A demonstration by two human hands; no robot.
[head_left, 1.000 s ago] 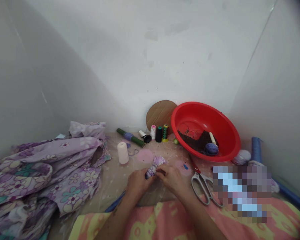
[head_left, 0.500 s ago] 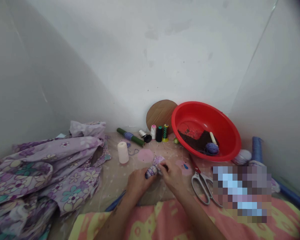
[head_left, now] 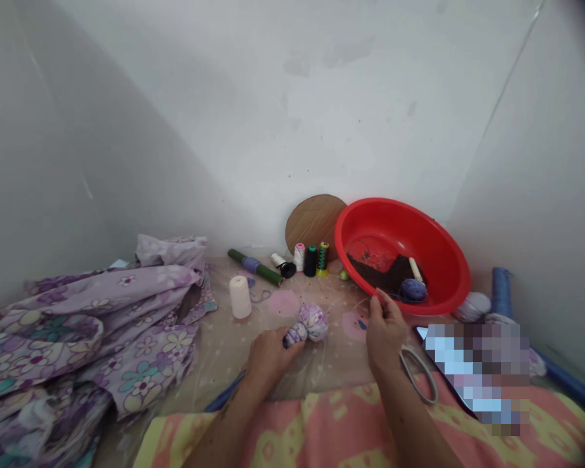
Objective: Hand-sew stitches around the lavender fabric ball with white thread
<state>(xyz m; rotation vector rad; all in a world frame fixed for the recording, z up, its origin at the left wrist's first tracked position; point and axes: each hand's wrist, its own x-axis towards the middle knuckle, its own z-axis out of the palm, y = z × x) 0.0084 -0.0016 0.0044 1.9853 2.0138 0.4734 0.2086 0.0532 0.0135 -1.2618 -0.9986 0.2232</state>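
Observation:
My left hand (head_left: 272, 354) is closed on the smaller end of a floral cloth bundle (head_left: 313, 323) wound with thread. Its bigger round ball points away to the right, free of my fingers. To the right, in front of the basin's near rim, my right hand (head_left: 386, 328) has its fingertips pinched together; what they hold, if anything, is too small to make out. Scissors (head_left: 419, 376) lie under and beside this hand. Only one grey handle loop shows; the rest is hidden.
A red basin (head_left: 394, 214) holds dark material and a purple yarn ball (head_left: 413, 290). Several thread spools (head_left: 311, 261), a white thread cone (head_left: 240, 298) and a green tube (head_left: 255, 267) stand or lie behind. Floral cloth (head_left: 141, 344) is heaped left; a phone (head_left: 461, 374) lies right.
My right hand has let go of the cloth bundle and moved right, over the scissors, uncovering the bundle's larger ball. My left hand stays in place, still holding the smaller end.

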